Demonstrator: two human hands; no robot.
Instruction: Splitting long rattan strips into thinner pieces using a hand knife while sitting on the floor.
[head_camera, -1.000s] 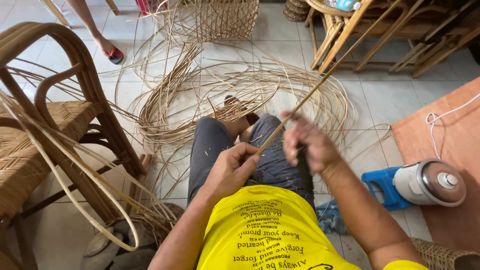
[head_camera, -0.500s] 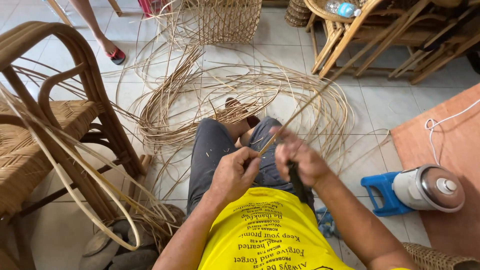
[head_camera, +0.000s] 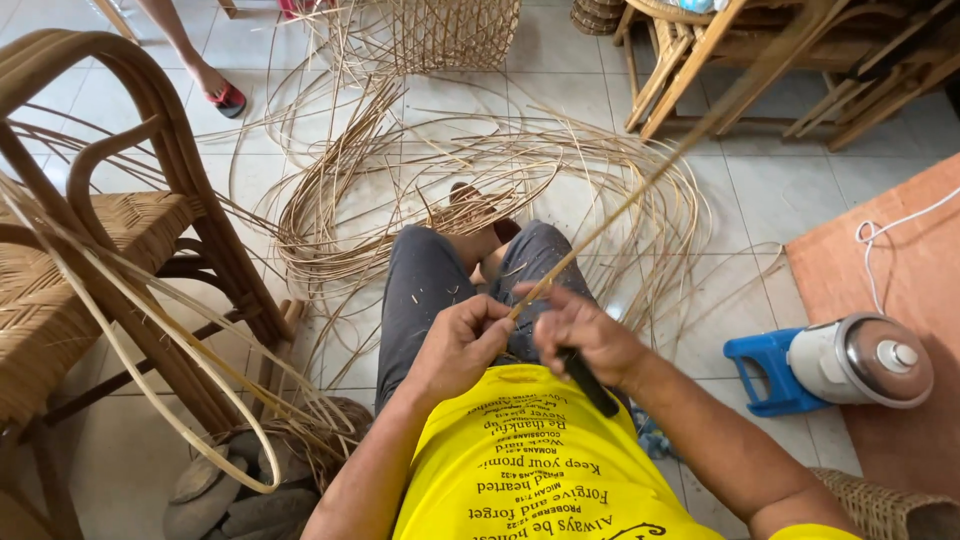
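Head view: left hand (head_camera: 462, 345) pinches rattan strip (head_camera: 640, 195); right hand (head_camera: 585, 335) grips knife (head_camera: 588, 382).

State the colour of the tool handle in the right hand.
Black: the handle juts from the right hand, seen in the head view.

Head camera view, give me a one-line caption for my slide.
Left hand and right hand grip a rattan strip over loose rattan coils.

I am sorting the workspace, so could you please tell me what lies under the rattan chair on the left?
Under the rattan chair lie tiled floor, loose cane strips looping below its frame, and grey stones beside a small woven piece. The seat hides whatever is further back.
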